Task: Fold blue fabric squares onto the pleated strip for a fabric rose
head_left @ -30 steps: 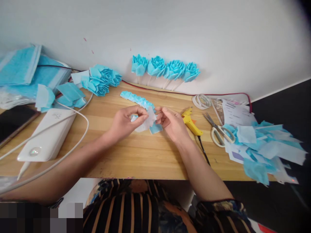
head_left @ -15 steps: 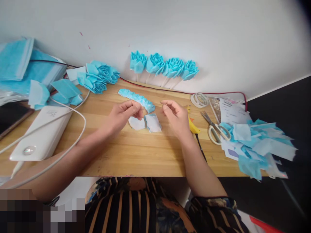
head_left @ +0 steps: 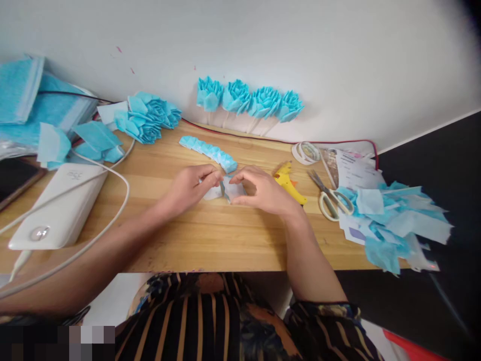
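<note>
My left hand point(head_left: 190, 193) has thumb and forefinger pinched together beside two pale pieces; whatever is between the fingertips, if anything, is hidden. My right hand point(head_left: 261, 191) is curved over the right-hand piece point(head_left: 233, 189) of pale blue fabric, thumb and fingers apart around it. Partly covered by my left fingers is the whitish left-hand piece point(head_left: 214, 193), lying on the wooden table point(head_left: 225, 240). Just behind my hands rests a row of overlapping folded light-blue petals point(head_left: 208, 151).
Blue flowers on sticks point(head_left: 250, 100) lean on the wall. A yellow glue gun point(head_left: 289, 184), scissors point(head_left: 330, 196), a tape roll point(head_left: 306, 152) and fabric scraps point(head_left: 398, 215) lie rightward. Leftward are more flowers point(head_left: 148, 118), a white power bank point(head_left: 60, 205) with a cable, and blue sheets point(head_left: 56, 103).
My right hand has moved left and spread its thumb and fingers around the right-hand piece. My left hand has come slightly lower and stays pinched. The glue gun shows more fully.
</note>
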A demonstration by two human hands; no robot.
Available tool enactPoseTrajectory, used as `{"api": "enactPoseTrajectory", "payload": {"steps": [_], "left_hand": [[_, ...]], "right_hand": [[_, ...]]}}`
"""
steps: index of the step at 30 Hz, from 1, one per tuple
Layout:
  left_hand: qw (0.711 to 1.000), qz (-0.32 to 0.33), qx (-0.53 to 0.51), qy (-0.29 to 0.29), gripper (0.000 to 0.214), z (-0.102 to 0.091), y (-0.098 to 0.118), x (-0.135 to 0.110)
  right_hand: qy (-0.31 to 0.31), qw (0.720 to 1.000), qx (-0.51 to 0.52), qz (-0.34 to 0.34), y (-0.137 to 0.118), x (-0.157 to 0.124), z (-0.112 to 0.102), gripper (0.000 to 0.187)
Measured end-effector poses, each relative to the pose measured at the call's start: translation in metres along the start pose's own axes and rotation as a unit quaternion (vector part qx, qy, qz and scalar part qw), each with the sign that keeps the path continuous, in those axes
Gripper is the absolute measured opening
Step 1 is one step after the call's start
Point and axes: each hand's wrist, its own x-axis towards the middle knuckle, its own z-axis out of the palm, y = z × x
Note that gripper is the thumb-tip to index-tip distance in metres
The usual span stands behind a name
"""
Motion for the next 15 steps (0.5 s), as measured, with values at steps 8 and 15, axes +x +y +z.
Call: {"api": "enactPoseTrajectory", "payload": {"steps": [8, 15], "left_hand": [[0.995, 0.018, 0.094, -0.006, 0.032, 0.0026, -0.0080, 0.0000], [0.989, 0.103, 0.045, 0.101, 0.024, 0.0048, -0.0079, 0.0015]], "right_hand": [[0.041, 0.993, -0.106, -0.016, -0.0046, -0.0014, -0.0007, 0.005], [0.236, 0.961, 0.113, 0.088, -0.0039, -0.0005, -0.0008, 0.008]]}}
